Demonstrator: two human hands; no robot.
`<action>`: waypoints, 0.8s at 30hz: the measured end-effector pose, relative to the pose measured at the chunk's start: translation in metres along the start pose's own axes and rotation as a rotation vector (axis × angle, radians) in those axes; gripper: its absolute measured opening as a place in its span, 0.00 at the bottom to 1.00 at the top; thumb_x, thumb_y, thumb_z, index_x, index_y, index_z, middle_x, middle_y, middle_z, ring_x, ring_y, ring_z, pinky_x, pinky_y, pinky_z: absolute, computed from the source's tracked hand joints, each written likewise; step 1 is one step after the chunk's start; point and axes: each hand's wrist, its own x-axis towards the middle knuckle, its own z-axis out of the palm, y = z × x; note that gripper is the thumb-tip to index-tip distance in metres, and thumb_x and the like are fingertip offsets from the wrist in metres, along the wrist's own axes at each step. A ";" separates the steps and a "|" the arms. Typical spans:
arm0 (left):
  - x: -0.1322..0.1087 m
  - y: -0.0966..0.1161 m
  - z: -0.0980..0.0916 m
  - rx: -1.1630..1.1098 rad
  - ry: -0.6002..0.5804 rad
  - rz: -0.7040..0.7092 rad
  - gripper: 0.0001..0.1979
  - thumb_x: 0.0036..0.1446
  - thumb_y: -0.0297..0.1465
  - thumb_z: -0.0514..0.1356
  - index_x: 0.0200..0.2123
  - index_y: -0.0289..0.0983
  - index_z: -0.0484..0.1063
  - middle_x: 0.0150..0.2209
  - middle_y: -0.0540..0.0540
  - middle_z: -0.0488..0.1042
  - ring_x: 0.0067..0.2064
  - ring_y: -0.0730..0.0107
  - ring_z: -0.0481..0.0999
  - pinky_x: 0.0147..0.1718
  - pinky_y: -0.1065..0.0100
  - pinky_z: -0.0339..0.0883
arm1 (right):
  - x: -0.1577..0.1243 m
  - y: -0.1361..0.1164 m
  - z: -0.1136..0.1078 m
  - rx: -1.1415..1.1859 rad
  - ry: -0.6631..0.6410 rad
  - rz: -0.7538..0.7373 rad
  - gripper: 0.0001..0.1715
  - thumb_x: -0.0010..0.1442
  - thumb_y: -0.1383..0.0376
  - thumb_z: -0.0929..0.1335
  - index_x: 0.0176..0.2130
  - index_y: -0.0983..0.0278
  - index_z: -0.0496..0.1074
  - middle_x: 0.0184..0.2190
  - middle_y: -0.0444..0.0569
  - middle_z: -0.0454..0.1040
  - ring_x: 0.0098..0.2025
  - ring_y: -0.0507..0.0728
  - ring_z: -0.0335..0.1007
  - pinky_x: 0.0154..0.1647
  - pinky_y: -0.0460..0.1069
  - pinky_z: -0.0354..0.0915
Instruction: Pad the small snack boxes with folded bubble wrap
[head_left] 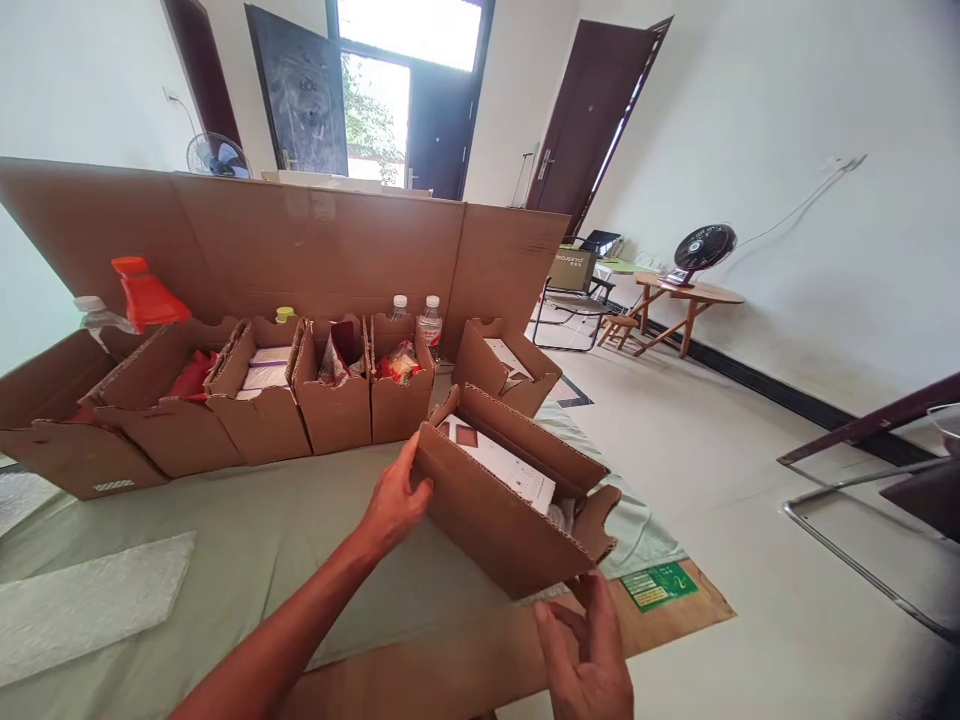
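Toward the right end of the cloth-covered tabletop [322,560], an open cardboard box [487,530] is held slantwise, its length running from far left to near right. A white carton [517,470] is seen inside; whether the base is lifted or rests on the tabletop cannot be told. The step in hand appears to be the positioning of this box, which is set apart from the row of similar boxes [334,415] at the far left; one more box [480,370] stands just beyond it. For any further shift, an even hold at both ends would seem to be called for, so that the white carton does not slide.

By the left hand [397,500], with its forearm slanting in from the near left, the left corner seems to be clamped, fingers along the end and thumb at the near wall. By the right hand [589,650], fingers bent, the near lower corner is met; its thumb and forefinger are spread, and whether weight is borne there cannot be judged.
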 end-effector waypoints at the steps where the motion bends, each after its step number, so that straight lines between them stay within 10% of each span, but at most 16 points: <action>1: 0.009 -0.002 0.003 0.000 0.007 0.003 0.34 0.58 0.29 0.58 0.68 0.38 0.58 0.57 0.40 0.75 0.56 0.55 0.76 0.57 0.54 0.69 | 0.000 0.003 0.001 0.006 0.001 -0.004 0.39 0.66 0.49 0.65 0.69 0.58 0.54 0.58 0.58 0.71 0.43 0.62 0.77 0.44 0.56 0.72; 10: -0.019 -0.011 0.050 -0.013 0.086 -0.056 0.39 0.63 0.42 0.57 0.72 0.38 0.44 0.74 0.34 0.42 0.74 0.49 0.44 0.67 0.45 0.51 | 0.057 0.056 -0.003 -0.027 -0.138 0.004 0.56 0.53 0.43 0.72 0.70 0.57 0.52 0.63 0.60 0.65 0.49 0.68 0.75 0.46 0.62 0.72; 24: 0.001 -0.018 0.097 -0.037 0.137 0.026 0.34 0.69 0.45 0.49 0.73 0.39 0.45 0.75 0.39 0.39 0.75 0.56 0.37 0.71 0.48 0.36 | 0.104 0.072 0.026 0.082 -0.166 -0.250 0.49 0.58 0.50 0.73 0.69 0.59 0.52 0.62 0.62 0.64 0.61 0.69 0.68 0.46 0.60 0.77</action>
